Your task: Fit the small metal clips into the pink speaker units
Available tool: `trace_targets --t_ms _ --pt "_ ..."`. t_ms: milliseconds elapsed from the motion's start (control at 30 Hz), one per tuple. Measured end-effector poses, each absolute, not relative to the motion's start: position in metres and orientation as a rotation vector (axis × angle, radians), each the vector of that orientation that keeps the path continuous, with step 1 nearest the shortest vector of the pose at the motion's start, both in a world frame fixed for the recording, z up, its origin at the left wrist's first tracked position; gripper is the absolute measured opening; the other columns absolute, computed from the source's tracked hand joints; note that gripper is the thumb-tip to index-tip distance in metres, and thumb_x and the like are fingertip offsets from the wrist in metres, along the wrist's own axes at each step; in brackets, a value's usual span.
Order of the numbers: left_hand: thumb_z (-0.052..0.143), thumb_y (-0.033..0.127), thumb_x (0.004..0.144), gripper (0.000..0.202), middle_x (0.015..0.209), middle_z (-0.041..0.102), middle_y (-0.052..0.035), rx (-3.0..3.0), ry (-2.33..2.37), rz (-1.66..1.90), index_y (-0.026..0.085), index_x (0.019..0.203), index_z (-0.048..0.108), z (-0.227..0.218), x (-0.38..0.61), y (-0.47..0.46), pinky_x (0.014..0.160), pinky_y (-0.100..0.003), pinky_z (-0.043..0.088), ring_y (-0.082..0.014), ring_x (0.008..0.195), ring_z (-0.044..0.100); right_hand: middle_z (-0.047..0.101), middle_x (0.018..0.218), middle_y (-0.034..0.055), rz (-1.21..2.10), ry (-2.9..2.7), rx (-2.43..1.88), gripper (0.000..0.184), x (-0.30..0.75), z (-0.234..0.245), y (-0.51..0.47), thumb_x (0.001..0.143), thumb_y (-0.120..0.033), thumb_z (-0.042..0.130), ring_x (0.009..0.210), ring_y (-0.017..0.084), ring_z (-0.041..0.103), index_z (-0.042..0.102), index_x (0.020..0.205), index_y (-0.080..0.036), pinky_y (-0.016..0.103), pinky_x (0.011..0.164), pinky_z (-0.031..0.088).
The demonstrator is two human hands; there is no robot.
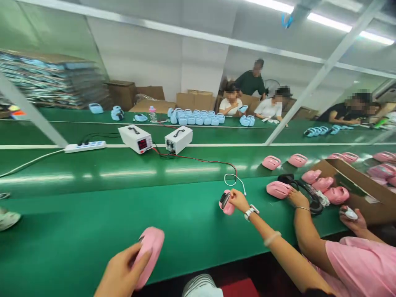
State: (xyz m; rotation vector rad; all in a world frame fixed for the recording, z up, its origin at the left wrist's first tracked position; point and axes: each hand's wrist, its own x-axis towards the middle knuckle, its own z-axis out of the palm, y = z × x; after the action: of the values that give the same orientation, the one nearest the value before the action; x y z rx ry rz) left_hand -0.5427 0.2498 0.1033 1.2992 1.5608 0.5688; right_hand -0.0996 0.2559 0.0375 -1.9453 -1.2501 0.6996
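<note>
My left hand (pixel 122 268) grips a pink rounded plastic casing (pixel 151 251) near the front of the green bench, thumb on one side and fingers on the other. A small dark part peeks out at the casing's upper edge. Farther right, my right hand (pixel 239 201), with a white watch on its wrist, pinches a second pink casing (pixel 228 208) at its dark oval part. That casing sits tilted on or just above the bench top; the contact is unclear. A white cable (pixel 230 181) with a plug curls just behind it.
Two white power supply boxes (pixel 136 138) stand behind, wired to a power strip (pixel 85 147). At right, a co-worker's hands (pixel 299 201) handle a pink casing (pixel 278 189) beside a cardboard box (pixel 368 189). Blue casings (pixel 198 119) line the far bench, where several people sit.
</note>
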Motion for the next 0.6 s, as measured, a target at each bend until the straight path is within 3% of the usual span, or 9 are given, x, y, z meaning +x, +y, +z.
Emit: trace_targets --t_ms 167,267,400,600 --pt "0.068 0.036 0.079 0.027 0.062 0.063 -0.0012 1.258 1.296 0.373 0.014 0.064 0.064 0.08 -0.375 0.348 0.061 -0.029 0.047 -0.0198 0.066 0.062 0.065 0.11 0.0071 0.784 -1.336 -2.04 0.028 -0.061 0.019 0.314 0.095 -0.034 0.061 0.091 0.018 0.065 0.061 0.114 -0.014 0.037 0.079 0.057" --pt "0.062 0.035 0.091 0.024 0.083 0.066 -0.0018 1.216 1.263 0.293 0.011 0.088 0.064 0.043 -0.299 0.373 0.07 -0.031 0.054 -0.0154 0.076 0.064 0.064 0.112 0.0075 0.812 -1.409 -2.032 0.029 -0.049 0.008 0.333 0.095 -0.035 0.061 0.095 0.02 0.064 0.061 0.115 -0.015 0.04 0.083 0.055" --pt "0.06 0.037 0.093 0.031 0.111 0.065 -0.0071 1.172 1.213 0.258 0.013 0.112 0.062 0.006 -0.235 0.389 0.083 -0.039 0.057 -0.0213 0.097 0.065 0.064 0.11 0.007 0.825 -1.491 -1.985 0.027 -0.046 -0.006 0.341 0.095 -0.036 0.061 0.095 0.02 0.064 0.062 0.111 -0.015 0.04 0.084 0.055" --pt "0.06 0.037 0.093 0.034 0.117 0.063 -0.0083 1.182 1.188 0.208 0.013 0.117 0.061 -0.017 -0.205 0.395 0.086 -0.042 0.056 -0.0231 0.101 0.064 0.066 0.106 0.0061 0.709 -1.418 -1.988 0.024 -0.049 -0.021 0.329 0.094 -0.036 0.061 0.097 0.02 0.064 0.064 0.104 -0.014 0.042 0.087 0.053"
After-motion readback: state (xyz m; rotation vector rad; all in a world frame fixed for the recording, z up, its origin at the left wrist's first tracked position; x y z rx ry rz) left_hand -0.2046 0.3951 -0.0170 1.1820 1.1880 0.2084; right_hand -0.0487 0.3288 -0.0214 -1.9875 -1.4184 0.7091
